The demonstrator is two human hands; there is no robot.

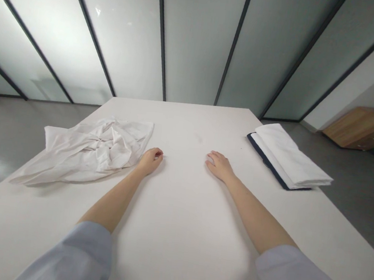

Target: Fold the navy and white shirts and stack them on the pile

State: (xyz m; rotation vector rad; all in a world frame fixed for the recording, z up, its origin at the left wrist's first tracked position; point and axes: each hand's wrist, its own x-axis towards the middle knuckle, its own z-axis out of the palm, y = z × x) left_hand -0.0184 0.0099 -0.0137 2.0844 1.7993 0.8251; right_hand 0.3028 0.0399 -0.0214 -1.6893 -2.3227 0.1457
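Observation:
My left hand (pixel 151 160) rests on the white table at the right edge of a crumpled white cloth (pixel 104 148). Its fingers curl in towards the thumb, with a small dark gap between them. A tiny pale sliver shows at the fingertips, too small to name. My right hand (pixel 219 165) lies palm down on the tabletop, fingers stretched out and thumb apart, holding nothing. Between the two hands is bare table surface. Farther right sits a folded white cloth (pixel 289 155) on top of a dark navy flat item (pixel 266 161), mostly covered by it.
The white table (pixel 176 229) narrows towards its far edge, in front of frosted glass panels (pixel 199 37) with dark frames. The loose cloth reaches the table's left edge, and the folded stack lies along the right edge. A wooden cabinet (pixel 362 127) stands on the grey floor.

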